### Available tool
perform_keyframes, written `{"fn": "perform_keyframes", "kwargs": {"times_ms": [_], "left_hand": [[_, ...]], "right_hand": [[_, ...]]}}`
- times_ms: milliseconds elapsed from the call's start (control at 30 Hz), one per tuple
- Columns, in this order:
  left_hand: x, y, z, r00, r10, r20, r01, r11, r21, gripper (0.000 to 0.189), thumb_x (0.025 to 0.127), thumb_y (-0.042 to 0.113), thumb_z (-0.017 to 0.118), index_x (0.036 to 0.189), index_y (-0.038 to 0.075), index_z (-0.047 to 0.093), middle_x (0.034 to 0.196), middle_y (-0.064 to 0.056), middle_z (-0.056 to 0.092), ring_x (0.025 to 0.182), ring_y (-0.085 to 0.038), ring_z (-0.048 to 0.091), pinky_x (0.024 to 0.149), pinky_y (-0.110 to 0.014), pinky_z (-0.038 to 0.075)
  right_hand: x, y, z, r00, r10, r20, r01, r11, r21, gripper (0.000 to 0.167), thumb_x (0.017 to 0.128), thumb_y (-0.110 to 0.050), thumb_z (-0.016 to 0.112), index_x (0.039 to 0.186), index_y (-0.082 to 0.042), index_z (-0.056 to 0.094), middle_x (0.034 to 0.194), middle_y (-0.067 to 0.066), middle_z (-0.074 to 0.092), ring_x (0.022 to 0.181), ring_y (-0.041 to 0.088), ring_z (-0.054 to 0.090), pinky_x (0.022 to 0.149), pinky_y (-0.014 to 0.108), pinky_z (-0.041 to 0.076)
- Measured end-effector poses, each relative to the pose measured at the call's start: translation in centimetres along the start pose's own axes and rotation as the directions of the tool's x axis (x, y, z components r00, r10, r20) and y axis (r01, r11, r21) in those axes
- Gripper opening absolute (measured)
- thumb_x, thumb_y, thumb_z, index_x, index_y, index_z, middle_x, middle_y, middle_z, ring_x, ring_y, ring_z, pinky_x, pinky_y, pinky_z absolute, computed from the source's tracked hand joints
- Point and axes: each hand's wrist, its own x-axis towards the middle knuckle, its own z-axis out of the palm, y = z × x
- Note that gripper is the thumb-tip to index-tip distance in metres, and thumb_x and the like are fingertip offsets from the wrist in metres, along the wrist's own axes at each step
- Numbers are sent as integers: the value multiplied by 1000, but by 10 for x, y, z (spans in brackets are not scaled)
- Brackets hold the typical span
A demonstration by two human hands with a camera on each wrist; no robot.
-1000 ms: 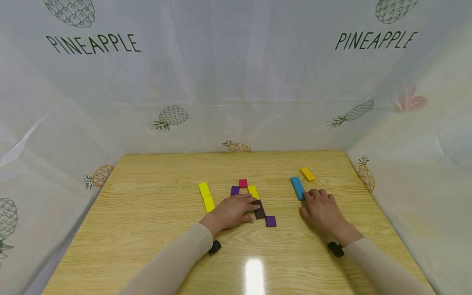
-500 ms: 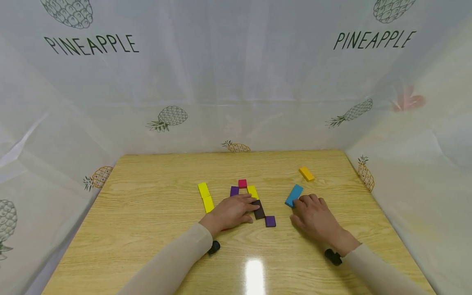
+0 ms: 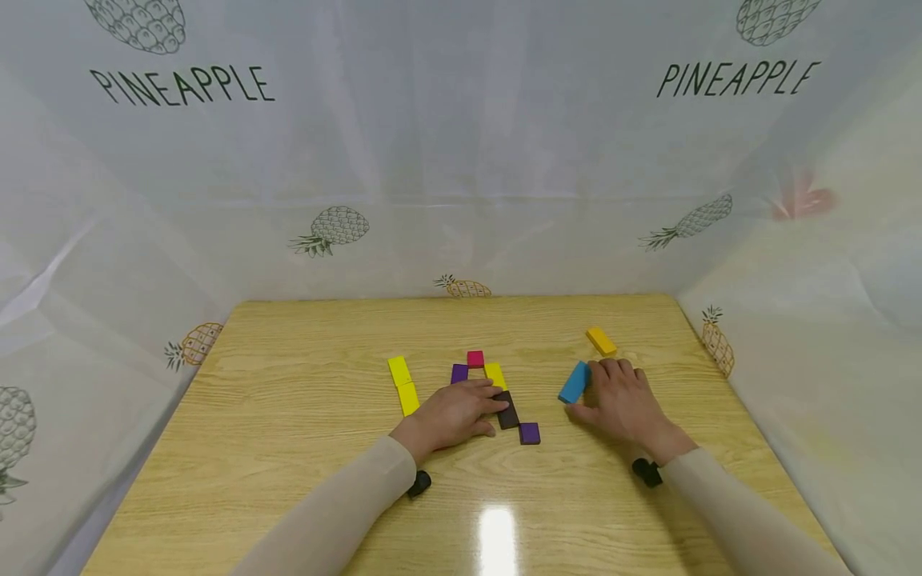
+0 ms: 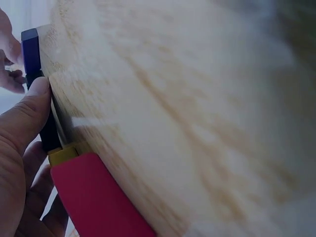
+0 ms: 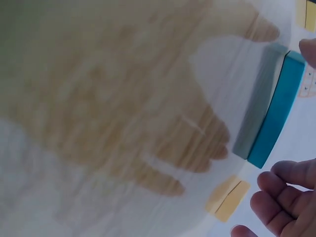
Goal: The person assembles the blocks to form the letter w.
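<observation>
In the head view my left hand [image 3: 454, 412] rests over the near-centre blocks, its fingertips on the black block [image 3: 507, 410] beside a yellow block [image 3: 495, 376]. Its thumb touches the black block [image 4: 51, 131] in the left wrist view. A purple block [image 3: 458, 374] is partly covered by this hand; a small red block [image 3: 475, 359] lies beyond it. A purple square block [image 3: 529, 434] lies at the black block's near corner. My right hand [image 3: 625, 404] straddles a blue block [image 3: 574, 382] at its right, thumb by one end; the right wrist view shows a slight gap at the fingers.
Two yellow blocks [image 3: 403, 386] lie end to end left of my left hand. An orange block [image 3: 601, 342] lies beyond the right hand. The wooden table [image 3: 288, 480] is bounded by a pineapple-print sheet [image 3: 403, 160] at the back and sides.
The blue block has turned to slant the other way and shifted slightly left. My right hand has moved with it, then shifted so thumb and fingers span its ends. The left hand stays put.
</observation>
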Motion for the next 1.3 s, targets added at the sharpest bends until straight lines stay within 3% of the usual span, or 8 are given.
{"fn": "perform_keyframes", "kwargs": {"times_ms": [367, 600, 867, 1300], "left_hand": [[1, 0, 1, 1000, -2, 9, 2, 1000, 18, 53, 105, 46, 62, 154, 25, 57, 162, 3, 50, 156, -18, 39, 129, -35, 32], [1, 0, 2, 1000, -5, 8, 5, 1000, 10, 54, 105, 46, 63, 154, 25, 58, 162, 4, 50, 156, -18, 39, 129, -36, 33], [1, 0, 1, 1000, -3, 7, 3, 1000, 13, 53, 105, 46, 64, 154, 25, 58, 162, 3, 51, 156, -19, 40, 128, -37, 34], [0, -1, 0, 1000, 4, 1, -4, 1000, 6, 54, 104, 46, 64, 153, 24, 59, 161, 2, 52, 155, -19, 41, 128, -36, 33]], "right_hand": [[9, 6, 2, 995, 60, 77, -61, 998, 6, 85, 85, -67, 75, 123, 7, 63, 115, 27, 63, 102, 43, 56, 79, 58, 48], [13, 9, 4, 987, 84, 137, -90, 995, 39, 89, 84, -65, 76, 131, 9, 61, 127, 31, 62, 116, 50, 56, 91, 69, 47], [16, -1, 4, 979, -9, 202, -16, 993, 119, 90, 85, -61, 76, 142, 6, 57, 137, 26, 60, 128, 47, 53, 98, 70, 44], [19, -27, 2, 975, -124, 183, 100, 986, 136, 87, 82, -59, 79, 140, 3, 59, 134, 20, 62, 122, 40, 56, 99, 66, 48]]}}
